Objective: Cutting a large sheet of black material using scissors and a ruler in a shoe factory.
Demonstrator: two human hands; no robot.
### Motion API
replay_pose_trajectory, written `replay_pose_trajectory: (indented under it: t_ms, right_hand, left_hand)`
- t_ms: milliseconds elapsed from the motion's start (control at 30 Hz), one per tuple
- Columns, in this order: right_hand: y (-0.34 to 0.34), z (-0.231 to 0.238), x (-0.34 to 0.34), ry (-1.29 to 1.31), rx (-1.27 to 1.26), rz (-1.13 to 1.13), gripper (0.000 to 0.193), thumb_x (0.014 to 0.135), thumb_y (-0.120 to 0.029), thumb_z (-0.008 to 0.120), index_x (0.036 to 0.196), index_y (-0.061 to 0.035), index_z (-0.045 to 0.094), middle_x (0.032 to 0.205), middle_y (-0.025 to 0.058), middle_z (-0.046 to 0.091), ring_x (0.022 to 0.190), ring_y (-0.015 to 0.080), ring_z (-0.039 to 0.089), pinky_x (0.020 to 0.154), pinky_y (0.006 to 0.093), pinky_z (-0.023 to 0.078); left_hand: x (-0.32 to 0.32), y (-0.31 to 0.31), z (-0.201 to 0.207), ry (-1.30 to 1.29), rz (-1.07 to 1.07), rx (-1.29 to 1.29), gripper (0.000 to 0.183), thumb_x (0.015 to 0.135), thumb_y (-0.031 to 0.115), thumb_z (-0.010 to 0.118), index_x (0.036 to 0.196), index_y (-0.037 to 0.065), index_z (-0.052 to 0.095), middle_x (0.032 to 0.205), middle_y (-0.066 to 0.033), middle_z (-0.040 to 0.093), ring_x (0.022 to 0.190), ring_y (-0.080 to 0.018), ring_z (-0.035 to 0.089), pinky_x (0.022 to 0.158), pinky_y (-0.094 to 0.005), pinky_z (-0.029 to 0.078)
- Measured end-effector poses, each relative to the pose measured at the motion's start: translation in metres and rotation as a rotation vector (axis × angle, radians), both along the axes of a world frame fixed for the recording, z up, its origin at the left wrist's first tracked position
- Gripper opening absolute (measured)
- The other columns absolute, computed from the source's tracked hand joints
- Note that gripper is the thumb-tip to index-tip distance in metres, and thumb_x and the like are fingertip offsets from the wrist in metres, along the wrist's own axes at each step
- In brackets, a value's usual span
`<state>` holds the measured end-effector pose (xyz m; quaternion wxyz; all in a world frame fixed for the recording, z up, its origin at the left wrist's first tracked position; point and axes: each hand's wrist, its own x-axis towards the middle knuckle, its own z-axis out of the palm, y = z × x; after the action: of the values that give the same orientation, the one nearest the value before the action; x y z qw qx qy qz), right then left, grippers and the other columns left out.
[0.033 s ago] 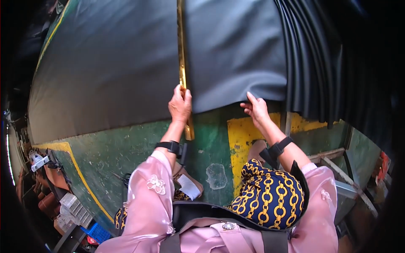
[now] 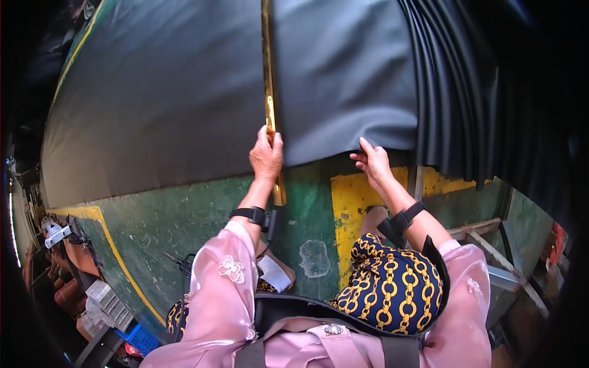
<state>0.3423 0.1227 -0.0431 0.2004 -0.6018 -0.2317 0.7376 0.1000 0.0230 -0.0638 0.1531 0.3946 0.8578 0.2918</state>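
Note:
A broad sheet of smooth black leather-like material covers most of the upper view. Across it, running away from me, lies a long narrow gold-coloured metal strip. My left hand is closed round this strip close to its near end, which sticks out past the sheet's front edge. To the right, my right hand is at that front edge, thumb on top and curled fingers below, pinching the material. The sheet bulges up in a soft wave there.
Dark folds of the same material hang at the right. Under the sheet is a worn green surface with yellow markings. Scissors lie by my left sleeve. At lower left are a blue basket and clear boxes; a metal frame stands right.
My left hand and the gold strip's near part have shifted slightly right and toward me. The right hand has barely moved and stays at the sheet's edge.

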Motion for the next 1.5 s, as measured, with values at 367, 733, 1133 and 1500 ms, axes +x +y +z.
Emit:
replay_pose_trajectory:
  t_ms: [367, 733, 1133, 1500]
  right_hand:
    - [0.002, -0.002, 0.005, 0.060, -0.010, -0.048, 0.019, 0.085, -0.029, 0.065, 0.082, -0.0104, 0.060, 0.077, -0.0008, 0.063, 0.069, 0.0124, 0.065, 0.052, 0.0215, 0.046]
    - [-0.013, -0.009, 0.009, -0.053, 0.015, 0.000, 0.030, 0.084, -0.031, 0.064, 0.084, -0.0019, 0.059, 0.077, 0.0054, 0.064, 0.065, 0.0140, 0.064, 0.051, 0.0224, 0.046]
    - [-0.016, -0.039, 0.021, -0.075, 0.021, 0.026, 0.029, 0.085, -0.032, 0.063, 0.087, -0.0030, 0.064, 0.081, 0.0050, 0.067, 0.068, 0.0130, 0.064, 0.062, 0.0237, 0.049]
    - [-0.012, -0.038, 0.021, -0.018, -0.008, 0.043, 0.033, 0.086, -0.032, 0.061, 0.097, -0.0011, 0.062, 0.090, 0.0092, 0.066, 0.080, 0.0202, 0.066, 0.074, 0.0293, 0.050]
  left_hand:
    - [0.005, 0.043, -0.018, 0.111, 0.014, -0.032, 0.034, 0.087, 0.030, 0.053, 0.113, 0.008, 0.049, 0.083, -0.0093, 0.066, 0.071, -0.0311, 0.064, 0.063, -0.0418, 0.051]
    - [0.033, 0.036, -0.027, 0.077, 0.032, 0.098, 0.040, 0.083, 0.023, 0.058, 0.117, 0.003, 0.049, 0.081, -0.0170, 0.063, 0.072, -0.0356, 0.062, 0.063, -0.0425, 0.050]
    - [0.051, 0.021, -0.008, 0.044, 0.066, 0.171, 0.035, 0.083, 0.019, 0.061, 0.112, 0.002, 0.054, 0.069, -0.0098, 0.060, 0.061, -0.0265, 0.061, 0.058, -0.0344, 0.049]
    - [0.049, 0.013, -0.008, 0.082, 0.056, 0.166, 0.035, 0.083, 0.018, 0.061, 0.113, 0.002, 0.053, 0.066, -0.0087, 0.057, 0.058, -0.0245, 0.060, 0.055, -0.0340, 0.048]
